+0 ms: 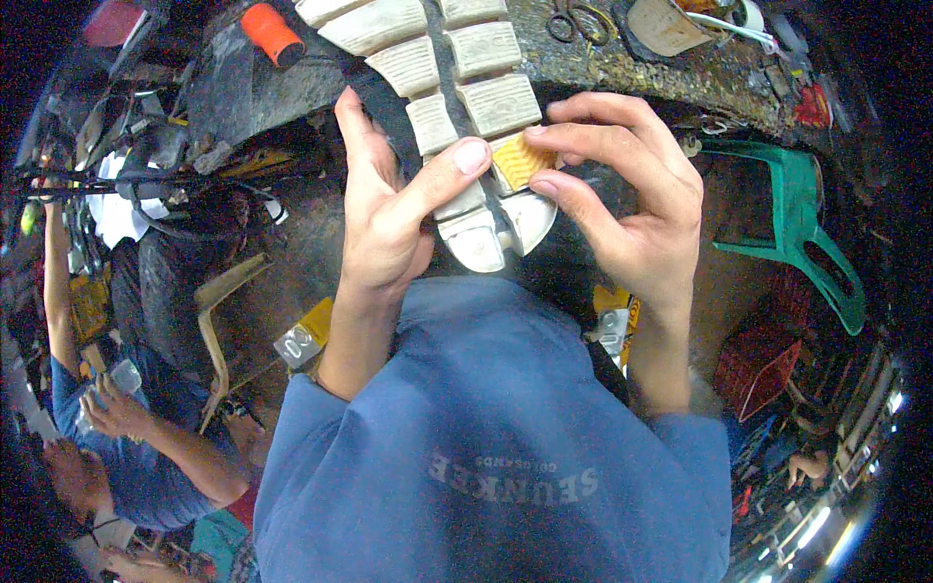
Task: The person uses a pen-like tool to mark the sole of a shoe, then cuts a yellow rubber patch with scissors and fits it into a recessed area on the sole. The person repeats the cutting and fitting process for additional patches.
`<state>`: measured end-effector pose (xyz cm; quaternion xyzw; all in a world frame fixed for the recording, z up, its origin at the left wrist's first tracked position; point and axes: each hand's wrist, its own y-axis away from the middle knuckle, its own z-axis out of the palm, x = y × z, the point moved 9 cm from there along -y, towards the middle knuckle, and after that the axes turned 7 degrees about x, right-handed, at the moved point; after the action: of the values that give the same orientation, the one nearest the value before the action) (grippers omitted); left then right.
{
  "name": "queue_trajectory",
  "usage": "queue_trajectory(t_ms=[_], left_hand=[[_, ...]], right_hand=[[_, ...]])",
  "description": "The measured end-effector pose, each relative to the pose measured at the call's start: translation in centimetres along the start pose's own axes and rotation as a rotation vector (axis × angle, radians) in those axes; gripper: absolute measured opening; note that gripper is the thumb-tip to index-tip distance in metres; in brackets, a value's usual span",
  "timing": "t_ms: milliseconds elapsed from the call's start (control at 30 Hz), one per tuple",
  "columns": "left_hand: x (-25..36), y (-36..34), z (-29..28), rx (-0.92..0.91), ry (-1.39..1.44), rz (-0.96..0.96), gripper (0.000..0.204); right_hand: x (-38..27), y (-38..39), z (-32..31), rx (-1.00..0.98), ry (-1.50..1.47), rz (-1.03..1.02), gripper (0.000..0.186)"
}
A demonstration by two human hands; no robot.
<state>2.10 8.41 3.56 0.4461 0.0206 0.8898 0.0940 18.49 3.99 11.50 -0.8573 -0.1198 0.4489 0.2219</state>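
A white shoe sole (498, 102) with ribbed blocks and a dark channel down its middle lies bottom up, reaching from the bench edge towards my chest. My left hand (384, 199) grips it from the left, the thumb pressed across the blocks by the channel; its other fingers are mostly hidden. On the right row of blocks, near the close end, sits a small yellow ribbed piece (520, 163). With thumb and fingertips my right hand (632, 175) pinches the right edge of that piece, against the sole's side. Whether the yellow piece is fixed down, I cannot tell.
Across the dark, rough workbench (243, 97) lie an orange cylinder (272, 35), scissors (581, 23) and a beige container (667, 27). A green plastic chair (799, 209) and a red crate (768, 374) stand at right. A co-worker (146, 447) sits at left.
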Motion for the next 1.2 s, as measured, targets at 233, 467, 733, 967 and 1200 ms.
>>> queue_trajectory(t_ms=[233, 467, 733, 967, 1200], left_hand=[[-0.2, 0.0, 0.3, -0.025, -0.014, 0.006, 0.083], [0.2, 0.0, -0.1, 0.022, -0.057, 0.023, 0.086], [-0.4, 0.0, 0.0, 0.013, -0.026, 0.023, 0.086], [-0.5, 0.0, 0.0, 0.062, -0.022, 0.095, 0.088], [-0.8, -0.2, 0.1, 0.08, -0.082, 0.149, 0.092]], right_hand=[[-0.7, -0.6, 0.1, -0.03, 0.06, -0.125, 0.029], [-1.4, -1.3, 0.7, -0.15, 0.133, -0.121, 0.028], [1.3, -0.7, 0.0, -0.11, -0.308, 0.165, 0.023], [4.7, 2.9, 1.3, 0.139, -0.769, 0.621, 0.043], [5.3, 4.0, 1.0, 0.341, -0.602, 0.656, 0.04]])
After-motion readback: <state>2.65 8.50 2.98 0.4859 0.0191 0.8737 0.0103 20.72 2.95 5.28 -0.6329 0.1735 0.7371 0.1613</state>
